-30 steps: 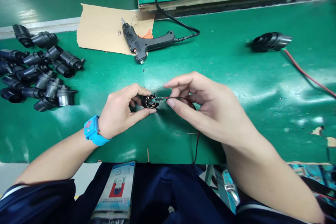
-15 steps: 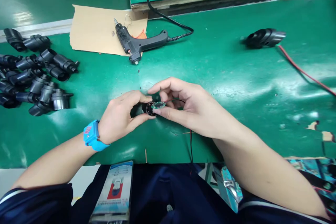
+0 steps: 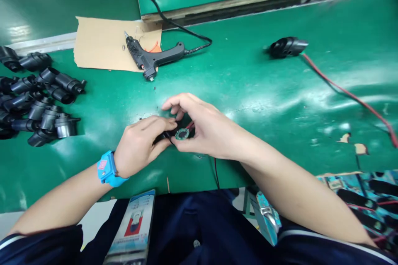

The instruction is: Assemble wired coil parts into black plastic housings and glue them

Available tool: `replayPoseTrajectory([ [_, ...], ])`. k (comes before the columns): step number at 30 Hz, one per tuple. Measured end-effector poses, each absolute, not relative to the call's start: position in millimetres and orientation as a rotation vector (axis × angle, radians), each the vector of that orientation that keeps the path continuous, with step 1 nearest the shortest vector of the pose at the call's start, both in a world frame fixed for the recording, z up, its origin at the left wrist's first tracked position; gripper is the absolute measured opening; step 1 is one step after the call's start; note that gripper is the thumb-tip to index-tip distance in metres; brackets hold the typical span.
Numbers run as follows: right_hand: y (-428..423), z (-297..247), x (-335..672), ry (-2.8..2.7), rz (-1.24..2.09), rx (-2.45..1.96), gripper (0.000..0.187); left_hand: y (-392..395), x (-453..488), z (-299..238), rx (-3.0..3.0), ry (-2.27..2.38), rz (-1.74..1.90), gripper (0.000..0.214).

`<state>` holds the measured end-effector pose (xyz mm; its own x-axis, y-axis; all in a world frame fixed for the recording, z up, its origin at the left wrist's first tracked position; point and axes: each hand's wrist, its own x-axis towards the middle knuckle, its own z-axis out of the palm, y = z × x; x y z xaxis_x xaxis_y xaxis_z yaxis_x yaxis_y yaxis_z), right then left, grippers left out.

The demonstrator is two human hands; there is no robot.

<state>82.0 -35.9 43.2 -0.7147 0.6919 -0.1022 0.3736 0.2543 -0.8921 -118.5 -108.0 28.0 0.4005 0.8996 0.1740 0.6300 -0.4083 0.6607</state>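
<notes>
Circuit board [image 3: 182, 133], small, round and green, lies in the curl of the right hand [image 3: 207, 128], just above its thumb, with red wire [image 3: 190, 125] running back from it toward the palm. Beside it, on the left hand's side, is a black part [image 3: 168, 134], pinched between the left thumb and fingers and mostly covered by them. The left hand [image 3: 138, 145] is clamped on that part; the right is bent round the board, its thumb tip beside the black part, but whether its fingers close on board or wire I cannot tell. Both hands are close together over the green tabletop [image 3: 264, 99] — whether they touch is hidden. A dark red cable [image 3: 216, 174] hangs below the right hand, toward the near edge.

Beyond the hands a black glue gun [image 3: 155, 60] lies partly on a cardboard sheet [image 3: 99, 43], its nozzle pointing away and to the left, its black cord [image 3: 155, 6] looping off behind. Well to the left of the left hand is a heap of black fittings [image 3: 64, 93] — one shows a silvery band. Far to the right and beyond the right hand lies a black housing [image 3: 288, 46], a red lead [image 3: 351, 97] trailing from it. A blue wristband [image 3: 107, 169] circles the left wrist.
</notes>
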Motion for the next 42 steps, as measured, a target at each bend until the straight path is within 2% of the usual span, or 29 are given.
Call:
replayPoseTrajectory([
  [6,-53,49,142,-1.979,1.659,-1.198,0.055,-92,-107,31,2.235,1.319,0.650,0.035],
  [12,-71,35,223,-1.757,1.373,-1.509,0.038,-23,-32,37,2.478,1.186,0.419,0.041],
  [14,-60,29,243,-1.716,1.220,-1.563,0.036,2,2,39,2.516,1.170,0.342,0.042],
  [16,-50,29,255,-1.714,0.933,-1.652,0.037,25,28,43,2.557,1.167,0.340,0.043],
  [19,-51,39,253,-1.918,0.532,-1.630,0.025,57,37,56,2.618,1.234,0.447,0.042],
  [21,-63,46,245,-2.190,0.513,-1.473,0.021,80,21,70,2.632,1.416,0.574,0.032],
  [24,-78,45,243,-2.474,0.465,-1.417,0.028,116,-21,91,2.537,1.846,0.701,0.027],
  [26,-76,39,255,-2.527,0.216,-1.538,0.035,141,-49,101,2.421,2.063,0.651,0.033],
  [29,-61,35,280,-2.468,-0.280,-1.709,0.033,172,-76,108,2.295,2.191,0.495,0.032],
  [32,-50,40,290,-2.391,-0.534,-1.696,0.030,195,-88,108,2.283,2.179,0.394,0.036],
  [38,-48,54,255,-2.353,-0.347,-1.428,0.022,227,-94,104,2.239,2.148,0.228,0.024],
  [42,-37,62,224,-2.307,-0.181,-1.300,0.017,239,-94,105,2.202,2.138,0.124,0.027],
])
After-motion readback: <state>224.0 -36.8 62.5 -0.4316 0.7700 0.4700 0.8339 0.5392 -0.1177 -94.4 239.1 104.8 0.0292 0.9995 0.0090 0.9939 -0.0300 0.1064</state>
